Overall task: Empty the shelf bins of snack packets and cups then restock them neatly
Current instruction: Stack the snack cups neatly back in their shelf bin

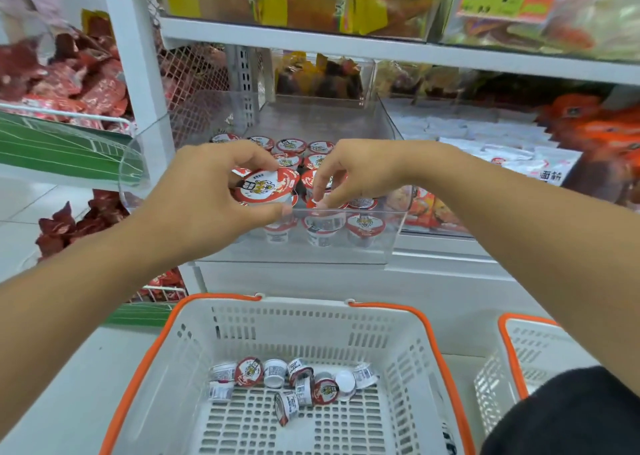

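A clear plastic shelf bin [388, 243] holds several small snack cups [365, 227] with red and white lids. My left hand [207, 194] is over the bin's front left and grips one cup [265, 186], its lid tilted toward me. Fingers of my right hand [349, 174] pinch another cup [320, 184] at the bin's front middle. Below, a white basket with an orange rim [408, 350] holds several more cups [287, 382] lying on their sides.
A second white and orange basket [519, 343] stands to the right. The neighbouring bin holds white packets [485, 142] and orange packets [595, 122]. Red packets [69, 80] fill wire racks at left. Upper shelves carry yellow packets [346, 0].
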The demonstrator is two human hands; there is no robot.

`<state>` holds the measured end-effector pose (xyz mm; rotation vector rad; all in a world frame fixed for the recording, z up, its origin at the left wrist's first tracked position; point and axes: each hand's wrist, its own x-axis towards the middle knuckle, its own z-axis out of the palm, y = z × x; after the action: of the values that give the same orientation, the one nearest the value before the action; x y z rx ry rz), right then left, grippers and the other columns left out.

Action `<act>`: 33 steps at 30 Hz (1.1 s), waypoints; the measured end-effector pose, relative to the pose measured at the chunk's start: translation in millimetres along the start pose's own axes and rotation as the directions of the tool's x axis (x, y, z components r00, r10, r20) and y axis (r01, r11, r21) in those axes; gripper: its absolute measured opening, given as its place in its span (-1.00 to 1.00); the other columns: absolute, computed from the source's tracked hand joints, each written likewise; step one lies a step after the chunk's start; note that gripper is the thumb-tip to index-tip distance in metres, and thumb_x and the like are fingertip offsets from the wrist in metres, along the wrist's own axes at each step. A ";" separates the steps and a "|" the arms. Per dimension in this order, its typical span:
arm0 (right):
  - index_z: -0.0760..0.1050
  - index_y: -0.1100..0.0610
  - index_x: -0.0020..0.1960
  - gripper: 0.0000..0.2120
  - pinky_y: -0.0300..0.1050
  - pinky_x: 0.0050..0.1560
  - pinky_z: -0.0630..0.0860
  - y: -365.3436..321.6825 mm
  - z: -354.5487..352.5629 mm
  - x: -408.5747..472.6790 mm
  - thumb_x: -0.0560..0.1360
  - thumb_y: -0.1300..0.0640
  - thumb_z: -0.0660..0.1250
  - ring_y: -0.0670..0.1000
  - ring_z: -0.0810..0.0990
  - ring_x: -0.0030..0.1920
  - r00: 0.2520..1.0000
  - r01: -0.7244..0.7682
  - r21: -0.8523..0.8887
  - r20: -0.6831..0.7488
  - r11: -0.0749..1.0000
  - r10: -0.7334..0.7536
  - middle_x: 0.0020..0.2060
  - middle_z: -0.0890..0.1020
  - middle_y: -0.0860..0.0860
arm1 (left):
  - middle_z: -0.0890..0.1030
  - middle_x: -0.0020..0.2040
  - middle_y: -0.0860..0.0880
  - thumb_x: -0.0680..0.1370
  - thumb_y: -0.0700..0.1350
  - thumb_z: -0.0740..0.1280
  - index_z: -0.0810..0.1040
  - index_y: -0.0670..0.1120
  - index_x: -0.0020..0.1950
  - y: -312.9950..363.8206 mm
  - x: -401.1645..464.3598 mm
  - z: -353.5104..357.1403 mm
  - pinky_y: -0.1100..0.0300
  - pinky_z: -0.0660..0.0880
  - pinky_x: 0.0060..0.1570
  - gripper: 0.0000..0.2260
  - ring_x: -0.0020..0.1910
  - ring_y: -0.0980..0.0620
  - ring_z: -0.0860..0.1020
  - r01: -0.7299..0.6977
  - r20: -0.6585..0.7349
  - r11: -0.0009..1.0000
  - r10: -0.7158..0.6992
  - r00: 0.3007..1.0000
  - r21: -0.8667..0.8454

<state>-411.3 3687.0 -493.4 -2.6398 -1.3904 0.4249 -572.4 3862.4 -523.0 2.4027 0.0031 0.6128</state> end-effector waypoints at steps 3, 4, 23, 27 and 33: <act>0.67 0.06 0.12 -0.80 -0.16 0.01 0.56 -9.6 -7.8 -6.4 0.57 0.00 0.38 -0.25 0.62 -0.09 0.995 0.047 0.245 -0.101 0.968 -0.023 -0.06 0.68 -0.16 | 0.68 -0.05 0.16 0.24 0.10 0.58 0.62 0.08 0.10 2.5 -0.2 1.1 0.21 0.62 -0.07 -0.54 -0.18 0.26 0.66 0.025 -0.039 0.994 -0.029 0.999 -0.107; 0.64 0.12 0.17 -0.76 -0.09 0.06 0.62 -14.9 -9.5 -9.8 0.60 0.02 0.34 -0.11 0.66 0.00 0.995 0.048 0.458 -0.095 0.888 -0.004 0.01 0.70 -0.03 | 0.69 -0.06 0.13 0.25 0.05 0.60 0.62 0.06 0.11 3.8 0.4 3.2 0.16 0.64 -0.06 -0.54 -0.18 0.23 0.67 0.020 -0.056 0.990 -0.029 0.998 -0.142; 0.62 0.02 -0.06 -0.92 -0.10 -0.21 0.68 -3.0 -17.6 -18.6 0.53 0.19 0.44 0.08 0.70 -0.15 0.991 -0.095 -0.052 0.085 0.994 0.099 -0.13 0.63 -0.09 | 0.54 -0.33 -0.11 0.58 0.35 -0.12 0.48 -0.15 -0.20 6.1 22.3 44.0 -0.08 0.45 -0.16 -0.35 -0.28 -0.11 0.51 -0.176 0.410 0.947 0.052 0.911 0.270; 0.69 0.01 -0.05 -0.79 -0.04 -0.16 0.67 2.8 -19.5 -10.4 0.57 0.26 0.35 0.11 0.69 -0.13 0.992 -0.092 -0.133 0.075 0.987 0.103 -0.14 0.63 -0.07 | 0.54 -0.31 -0.16 0.57 0.24 -0.07 0.50 -0.23 -0.17 13.6 22.5 42.6 -0.04 0.44 -0.13 -0.40 -0.25 -0.15 0.50 -0.130 0.412 0.955 0.010 0.911 0.266; 0.69 -0.04 -0.17 -0.76 0.04 -0.09 0.67 6.9 -11.0 -1.5 0.47 0.30 0.43 0.09 0.68 -0.15 0.991 -0.130 -0.262 -0.002 0.956 0.134 -0.22 0.66 -0.07 | 0.61 -0.10 -0.26 0.68 0.18 -0.04 0.55 -0.28 -0.06 9.3 24.7 44.6 -0.08 0.47 -0.02 -0.40 -0.07 -0.23 0.56 -0.047 0.393 0.970 -0.052 0.918 0.237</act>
<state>-403.3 3682.1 -484.4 -2.9595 -1.3648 0.2942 -532.6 3832.3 -537.2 2.7251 -0.0978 0.1141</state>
